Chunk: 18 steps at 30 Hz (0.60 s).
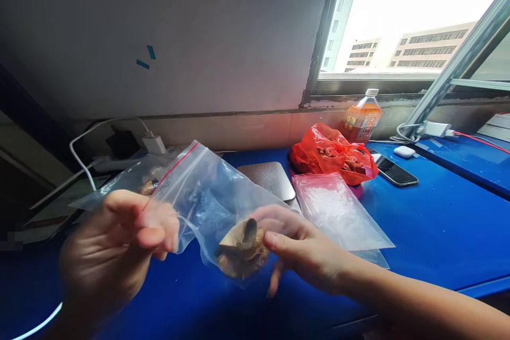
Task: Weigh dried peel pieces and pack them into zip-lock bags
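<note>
A clear zip bag (pixel 215 180) with a red zip line is held up in front of me, tilted. Brown and pale dried pieces (pixel 243 249) lie bunched in its lower corner; their kind is hard to make out. At the zip edge, my left hand (pixel 135 228) pinches the bag, a little blurred. Around the filled lower part closes my right hand (pixel 290 244), its thumb on the near side and some fingers behind the plastic. Behind the bag sits a flat silver scale (pixel 271 178), partly covered by it.
Another zip bag (pixel 119 183) with brown pieces lies at the left, near a white charger (pixel 153 143). A stack of flat clear bags (pixel 338 212), a red plastic bag (pixel 319 143) of reddish pieces, a drink bottle (pixel 362 117), a phone (pixel 394 167) and an earbud case (pixel 404 152) are on the blue table (pixel 446 234).
</note>
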Motion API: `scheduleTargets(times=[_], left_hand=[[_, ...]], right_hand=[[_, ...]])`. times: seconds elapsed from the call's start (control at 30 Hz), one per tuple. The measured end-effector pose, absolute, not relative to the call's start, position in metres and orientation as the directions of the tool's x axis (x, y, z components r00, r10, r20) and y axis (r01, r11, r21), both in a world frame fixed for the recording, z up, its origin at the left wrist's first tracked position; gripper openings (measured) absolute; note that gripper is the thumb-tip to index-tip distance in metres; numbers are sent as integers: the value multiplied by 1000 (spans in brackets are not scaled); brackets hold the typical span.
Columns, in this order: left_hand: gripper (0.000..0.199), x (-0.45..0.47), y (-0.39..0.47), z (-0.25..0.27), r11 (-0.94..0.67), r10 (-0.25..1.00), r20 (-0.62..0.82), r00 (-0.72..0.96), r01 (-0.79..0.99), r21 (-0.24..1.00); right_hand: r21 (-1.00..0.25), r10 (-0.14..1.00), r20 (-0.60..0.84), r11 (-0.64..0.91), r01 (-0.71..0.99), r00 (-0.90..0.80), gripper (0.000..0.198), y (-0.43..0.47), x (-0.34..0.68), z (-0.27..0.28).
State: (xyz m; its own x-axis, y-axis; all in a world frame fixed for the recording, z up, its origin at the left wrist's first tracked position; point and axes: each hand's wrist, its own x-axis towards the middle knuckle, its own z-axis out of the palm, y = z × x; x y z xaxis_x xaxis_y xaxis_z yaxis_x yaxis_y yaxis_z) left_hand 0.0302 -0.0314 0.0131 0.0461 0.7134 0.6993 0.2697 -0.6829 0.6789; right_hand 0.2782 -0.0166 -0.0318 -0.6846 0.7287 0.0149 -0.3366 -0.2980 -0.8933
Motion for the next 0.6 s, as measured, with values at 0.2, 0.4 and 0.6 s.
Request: scheduleTargets(times=[0.2, 0.4, 0.6], left_hand=[[13, 28, -33, 11, -732, 670, 705, 232, 364, 576], [46, 32, -32, -4, -793, 589, 695, 411, 459, 401], [70, 23, -33, -23, -779, 556, 732, 393, 555, 293]], right_hand=[[-932, 929, 38, -100, -349, -368, 38, -11, 295, -17], [-979, 919, 191, 155, -129, -346, 31, -11, 300, -20], [-985, 931, 87, 26, -171, -355, 40, 5, 310, -21]])
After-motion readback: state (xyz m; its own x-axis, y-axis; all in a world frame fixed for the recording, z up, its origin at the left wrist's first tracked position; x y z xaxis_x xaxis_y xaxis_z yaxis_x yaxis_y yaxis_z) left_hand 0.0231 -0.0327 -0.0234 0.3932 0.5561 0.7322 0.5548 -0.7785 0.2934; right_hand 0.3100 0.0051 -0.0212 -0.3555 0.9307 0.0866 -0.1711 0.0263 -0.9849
